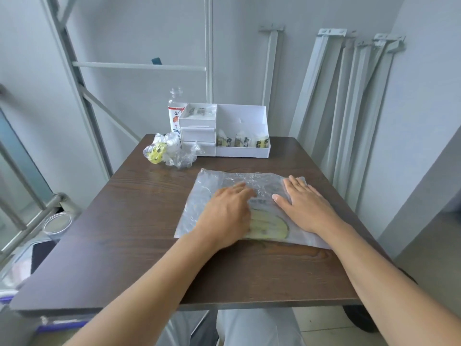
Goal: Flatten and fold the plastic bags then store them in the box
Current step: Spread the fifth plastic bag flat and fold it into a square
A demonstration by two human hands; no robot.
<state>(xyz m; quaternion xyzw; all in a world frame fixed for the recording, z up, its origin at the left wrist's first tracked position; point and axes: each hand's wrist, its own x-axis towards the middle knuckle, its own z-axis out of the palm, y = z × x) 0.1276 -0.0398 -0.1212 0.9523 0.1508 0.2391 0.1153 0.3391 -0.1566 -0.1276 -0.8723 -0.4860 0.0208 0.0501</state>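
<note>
Dark wood-grain tabletop (129, 221), seen from above and behind the arms. A clear plastic bag (199, 196) lies spread flat on the near-centre of it, wrinkled, with a yellow-green print showing through between the wrists. Both hands are on the bag, palms down. The left hand (228, 211) rests on the bag's middle with fingers extended toward the far edge; the fingertips are a little blurred. The right hand (303, 203) lies flat on the bag's right part with fingers straight and together and thumb spread inward. Neither hand grasps anything; both are released and pressing on the film. At the far edge of the tabletop stands the white box (249, 116), an open organiser. Its low front-right compartment holds a row of folded bags (243, 141) standing on edge. A raised compartment at its left holds more folded plastic (198, 112), and two small drawers (198, 134) sit below that. Just left of the box, touching its lower drawer front, lies a heap of crumpled bags (169, 153), one with a yellow print. A clear bottle (175, 113) with a printed label stands behind that heap, against the box's left side. Pale metal frame parts (349, 108) lean on the wall at right. A round clear-lidded jar (56, 224) sits below the tabletop at left.
</note>
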